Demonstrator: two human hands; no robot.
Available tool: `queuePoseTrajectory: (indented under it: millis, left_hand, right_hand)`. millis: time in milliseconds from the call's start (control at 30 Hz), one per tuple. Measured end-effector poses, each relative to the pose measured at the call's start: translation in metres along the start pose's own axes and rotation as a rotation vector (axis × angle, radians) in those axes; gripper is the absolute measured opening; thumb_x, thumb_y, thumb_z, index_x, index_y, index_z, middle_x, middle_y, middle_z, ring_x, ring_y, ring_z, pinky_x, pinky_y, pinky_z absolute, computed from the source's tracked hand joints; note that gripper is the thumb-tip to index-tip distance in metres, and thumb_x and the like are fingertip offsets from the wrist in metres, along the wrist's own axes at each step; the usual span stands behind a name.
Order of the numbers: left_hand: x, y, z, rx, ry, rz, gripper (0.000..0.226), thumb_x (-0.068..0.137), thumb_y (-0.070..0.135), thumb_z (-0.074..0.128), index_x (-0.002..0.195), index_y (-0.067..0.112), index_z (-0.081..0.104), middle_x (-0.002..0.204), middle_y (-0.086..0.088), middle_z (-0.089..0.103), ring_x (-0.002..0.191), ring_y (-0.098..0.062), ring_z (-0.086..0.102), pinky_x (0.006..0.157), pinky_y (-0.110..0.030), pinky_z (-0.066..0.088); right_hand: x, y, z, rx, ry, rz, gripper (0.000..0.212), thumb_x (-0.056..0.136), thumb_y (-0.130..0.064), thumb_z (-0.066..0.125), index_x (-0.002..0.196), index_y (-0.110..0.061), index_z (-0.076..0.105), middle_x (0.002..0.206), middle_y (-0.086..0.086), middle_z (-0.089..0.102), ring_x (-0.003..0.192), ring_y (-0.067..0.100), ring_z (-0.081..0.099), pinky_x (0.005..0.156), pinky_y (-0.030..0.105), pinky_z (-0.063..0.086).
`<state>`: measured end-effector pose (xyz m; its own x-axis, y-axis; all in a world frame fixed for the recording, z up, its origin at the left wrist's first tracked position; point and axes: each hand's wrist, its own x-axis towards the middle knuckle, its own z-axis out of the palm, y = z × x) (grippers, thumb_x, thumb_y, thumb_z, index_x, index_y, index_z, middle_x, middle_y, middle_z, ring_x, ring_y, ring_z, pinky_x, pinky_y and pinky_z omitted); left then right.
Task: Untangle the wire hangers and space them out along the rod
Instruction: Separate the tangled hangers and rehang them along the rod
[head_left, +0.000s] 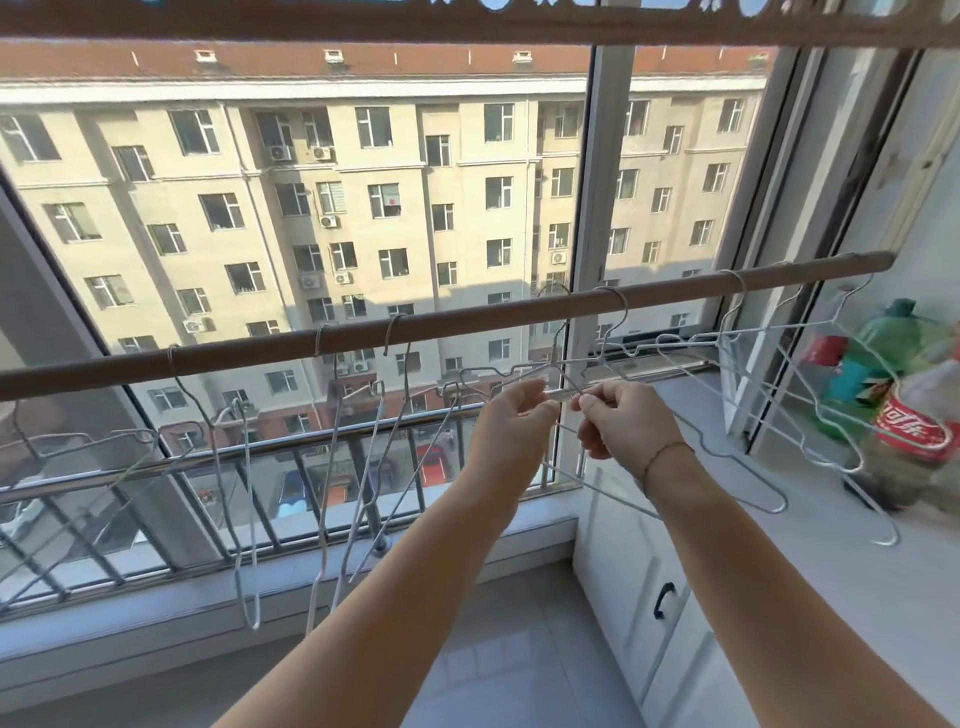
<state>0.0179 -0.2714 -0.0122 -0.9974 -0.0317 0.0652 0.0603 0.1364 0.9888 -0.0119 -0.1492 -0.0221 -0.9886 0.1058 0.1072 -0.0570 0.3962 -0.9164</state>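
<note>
Bright window daylight, blurred, warped edges

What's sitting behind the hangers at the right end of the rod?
Plastic bottles on the white sill: a red-labelled cola bottle, a green bottle and a teal bottle. The hangers cross in front; blur hides anything further behind.

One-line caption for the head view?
Left hand and right hand pinch crossed wire hangers under the wooden rod.

the rod runs off the left edge; the bottles at right are blurred and cropped.
</note>
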Motion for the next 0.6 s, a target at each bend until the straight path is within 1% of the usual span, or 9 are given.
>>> queuePoseTrajectory:
  millis: [67, 133, 200, 267, 300, 367, 433, 500, 600]
  left_hand:
    - [-0.001, -0.004, -0.003, 0.006, 0.010, -0.019, 0.037, 0.091, 0.015, 0.052, 0.129, 0.012, 0.053, 0.121, -0.003, 0.061, 0.104, -0.011, 0.054, 0.084, -0.021, 0.036]
    - [-0.003, -0.007, -0.007, 0.000, 0.015, -0.028, 0.037, 0.092, 0.015, 0.053, 0.128, 0.011, 0.054, 0.118, -0.002, 0.061, 0.102, -0.010, 0.054, 0.080, -0.017, 0.037]
    - [-0.004, -0.009, -0.013, -0.032, 0.039, -0.026, 0.035, 0.092, 0.014, 0.052, 0.127, 0.011, 0.055, 0.115, -0.001, 0.061, 0.100, -0.009, 0.055, 0.074, -0.012, 0.039]
    - [-0.008, -0.009, -0.025, -0.058, 0.098, 0.002, 0.029, 0.091, 0.013, 0.052, 0.119, 0.013, 0.059, 0.113, -0.001, 0.064, 0.099, -0.009, 0.057, 0.074, -0.011, 0.040]
    - [-0.010, -0.010, -0.033, -0.060, 0.144, 0.029, 0.025, 0.091, 0.012, 0.052, 0.115, 0.015, 0.061, 0.111, -0.001, 0.066, 0.097, -0.009, 0.059, 0.075, -0.012, 0.041]
    - [-0.015, -0.011, -0.053, -0.062, 0.256, 0.095, 0.023, 0.091, 0.009, 0.051, 0.109, 0.015, 0.063, 0.106, -0.001, 0.067, 0.094, -0.005, 0.061, 0.078, -0.013, 0.045]
    - [-0.019, -0.013, -0.075, -0.078, 0.380, 0.140, 0.025, 0.090, 0.006, 0.050, 0.108, 0.013, 0.065, 0.099, 0.001, 0.068, 0.088, 0.000, 0.062, 0.075, -0.010, 0.047]
    - [-0.022, -0.018, -0.094, -0.090, 0.479, 0.144, 0.026, 0.090, 0.005, 0.049, 0.107, 0.014, 0.066, 0.099, 0.003, 0.068, 0.095, -0.006, 0.062, 0.078, -0.012, 0.043]
    - [-0.024, -0.023, -0.111, -0.071, 0.516, 0.108, 0.027, 0.091, 0.006, 0.048, 0.111, 0.012, 0.064, 0.107, -0.001, 0.066, 0.103, -0.012, 0.059, 0.086, -0.018, 0.041]
  right_hand:
    - [0.001, 0.006, 0.003, -0.024, 0.001, 0.022, 0.021, 0.092, -0.012, 0.046, 0.083, -0.006, 0.064, 0.060, 0.008, 0.063, 0.057, 0.022, 0.060, 0.062, 0.035, 0.055]
    - [0.000, 0.010, 0.006, -0.068, 0.027, 0.014, 0.019, 0.091, -0.014, 0.047, 0.092, -0.005, 0.064, 0.070, 0.009, 0.068, 0.069, 0.022, 0.065, 0.076, 0.039, 0.055]
    - [-0.004, 0.009, 0.007, -0.152, 0.078, -0.019, 0.023, 0.091, -0.017, 0.049, 0.109, -0.007, 0.060, 0.097, 0.011, 0.068, 0.095, 0.024, 0.064, 0.091, 0.038, 0.050]
    - [-0.012, 0.005, 0.008, -0.214, 0.131, -0.087, 0.037, 0.090, -0.016, 0.050, 0.126, -0.006, 0.050, 0.126, 0.012, 0.056, 0.120, 0.025, 0.050, 0.104, 0.034, 0.037]
    - [-0.019, 0.002, 0.010, -0.220, 0.170, -0.142, 0.040, 0.090, -0.014, 0.051, 0.129, -0.005, 0.047, 0.133, 0.012, 0.049, 0.126, 0.024, 0.043, 0.107, 0.031, 0.031]
    - [-0.036, -0.006, 0.018, -0.176, 0.256, -0.268, 0.039, 0.088, -0.009, 0.052, 0.126, -0.005, 0.048, 0.134, 0.011, 0.046, 0.129, 0.022, 0.039, 0.107, 0.023, 0.025]
    - [-0.052, -0.010, 0.036, -0.110, 0.270, -0.371, 0.036, 0.085, -0.005, 0.054, 0.121, -0.007, 0.051, 0.128, 0.008, 0.050, 0.125, 0.019, 0.042, 0.107, 0.024, 0.027]
    - [-0.065, -0.013, 0.062, -0.023, 0.119, -0.375, 0.035, 0.085, -0.007, 0.055, 0.119, -0.012, 0.051, 0.119, 0.001, 0.052, 0.117, 0.015, 0.047, 0.103, 0.025, 0.036]
    - [-0.073, -0.018, 0.108, 0.113, -0.283, -0.162, 0.038, 0.087, -0.015, 0.055, 0.124, -0.011, 0.047, 0.109, 0.001, 0.054, 0.104, 0.015, 0.053, 0.089, 0.022, 0.045]
